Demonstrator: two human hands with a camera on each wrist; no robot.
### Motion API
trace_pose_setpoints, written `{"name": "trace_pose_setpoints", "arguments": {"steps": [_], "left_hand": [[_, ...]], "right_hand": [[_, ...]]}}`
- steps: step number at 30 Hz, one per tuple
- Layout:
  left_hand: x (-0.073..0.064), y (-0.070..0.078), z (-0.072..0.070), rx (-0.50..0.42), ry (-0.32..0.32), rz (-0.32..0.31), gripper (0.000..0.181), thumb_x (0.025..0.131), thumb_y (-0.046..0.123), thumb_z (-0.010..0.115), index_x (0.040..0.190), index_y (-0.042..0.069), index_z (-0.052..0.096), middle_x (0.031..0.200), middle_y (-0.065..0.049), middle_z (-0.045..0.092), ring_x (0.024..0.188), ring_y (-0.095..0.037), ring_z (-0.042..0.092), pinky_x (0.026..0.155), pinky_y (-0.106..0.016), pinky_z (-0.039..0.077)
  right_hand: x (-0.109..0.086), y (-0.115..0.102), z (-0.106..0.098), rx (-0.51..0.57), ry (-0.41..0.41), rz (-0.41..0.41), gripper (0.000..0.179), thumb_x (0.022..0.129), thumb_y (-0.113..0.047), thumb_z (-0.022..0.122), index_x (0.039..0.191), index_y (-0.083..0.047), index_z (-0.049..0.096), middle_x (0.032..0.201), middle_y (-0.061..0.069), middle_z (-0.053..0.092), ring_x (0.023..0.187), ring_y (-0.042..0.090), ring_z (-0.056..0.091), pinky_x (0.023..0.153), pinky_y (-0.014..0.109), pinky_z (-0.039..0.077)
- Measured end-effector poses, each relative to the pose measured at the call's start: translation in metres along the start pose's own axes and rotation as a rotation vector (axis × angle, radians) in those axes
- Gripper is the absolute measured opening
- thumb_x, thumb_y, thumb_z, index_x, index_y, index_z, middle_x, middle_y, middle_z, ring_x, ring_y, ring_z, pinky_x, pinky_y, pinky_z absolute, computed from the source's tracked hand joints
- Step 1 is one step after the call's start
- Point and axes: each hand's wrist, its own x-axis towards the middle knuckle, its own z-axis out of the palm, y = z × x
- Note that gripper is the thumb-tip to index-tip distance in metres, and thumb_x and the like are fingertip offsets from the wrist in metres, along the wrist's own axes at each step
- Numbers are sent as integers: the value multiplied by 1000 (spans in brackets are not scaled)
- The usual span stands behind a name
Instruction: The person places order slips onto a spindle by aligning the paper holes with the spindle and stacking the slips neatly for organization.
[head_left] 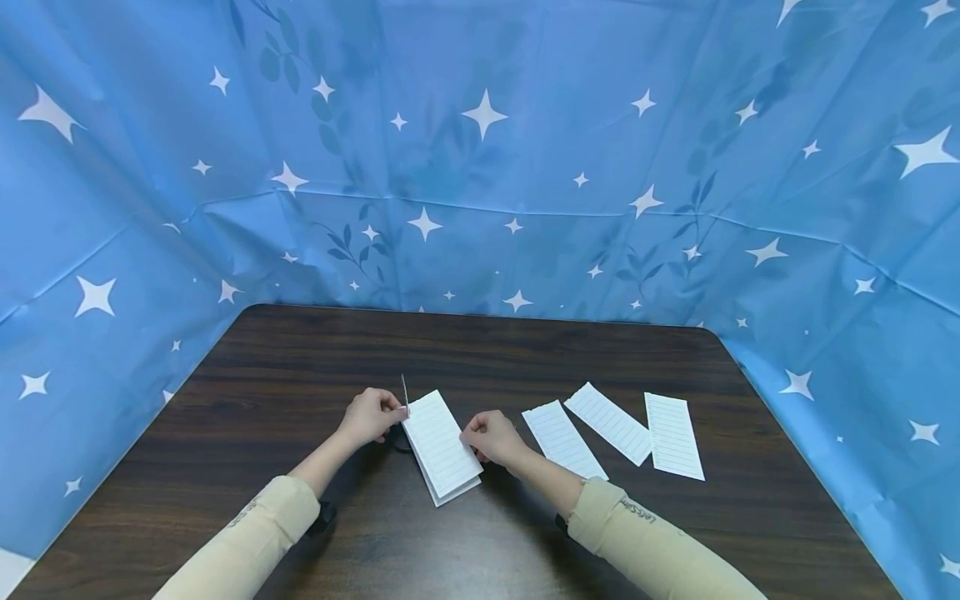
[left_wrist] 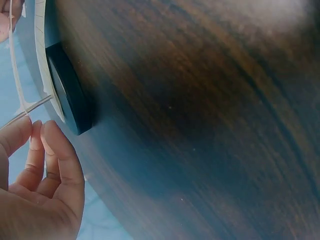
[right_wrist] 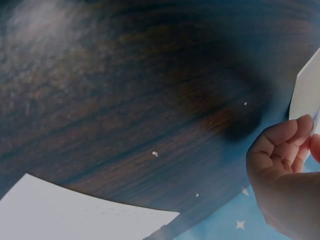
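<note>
Overhead, a blue backdrop [head_left: 480, 167] printed with white stars and leaf sprigs hangs behind and beside a dark wood table [head_left: 300, 350]. Near the table's middle lies a pad [head_left: 442, 446] of lined white paper, its long axis running from far-left to near-right, the near end toward the person. Three loose lined sheets [head_left: 611, 422] lie just right of it, fanned, two overlapping. The left hand [head_left: 371, 417] pinches a thin strip [head_left: 404, 392] at the pad's far left corner; the strip stands upright, fingers curled round it. The right hand [head_left: 491, 435] grips the pad's near right edge with curled fingers. A black object [left_wrist: 70, 90] sits under the pad's edge in the left wrist view. Small writing on the right sleeve [head_left: 637, 512] is too small to read.
</note>
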Motion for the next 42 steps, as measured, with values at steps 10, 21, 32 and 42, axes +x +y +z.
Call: {"name": "trace_pose_setpoints", "arguments": {"steps": [10, 21, 32, 42], "left_hand": [[2, 1, 0, 96, -43, 29, 16, 86, 15, 65, 74, 4, 64, 58, 1, 51, 43, -9, 49, 44, -24, 48], [2, 1, 2, 148, -66, 14, 20, 85, 15, 66, 68, 6, 60, 58, 0, 53, 41, -9, 48, 43, -23, 46], [2, 0, 6, 198, -87, 27, 21, 87, 11, 63, 69, 6, 53, 59, 0, 48, 44, -13, 56, 43, -24, 51], [4, -1, 9, 247, -95, 44, 24, 88, 10, 63, 69, 7, 49, 63, -3, 49, 44, -15, 56, 41, -25, 50]], "right_hand": [[4, 6, 1, -153, -11, -88, 15, 85, -2, 60, 71, 3, 60, 53, 0, 50, 43, 6, 43, 42, 16, 39], [6, 7, 3, -273, -33, -133, 15, 82, -2, 62, 68, 1, 62, 53, -3, 49, 46, 6, 42, 42, 16, 33], [3, 5, 6, -405, 1, -208, 14, 78, 0, 61, 65, -1, 59, 57, 2, 52, 50, 8, 41, 44, 17, 31], [4, 3, 7, -454, -35, -176, 16, 79, -1, 62, 63, -3, 59, 56, 0, 48, 49, 8, 40, 45, 16, 30]]}}
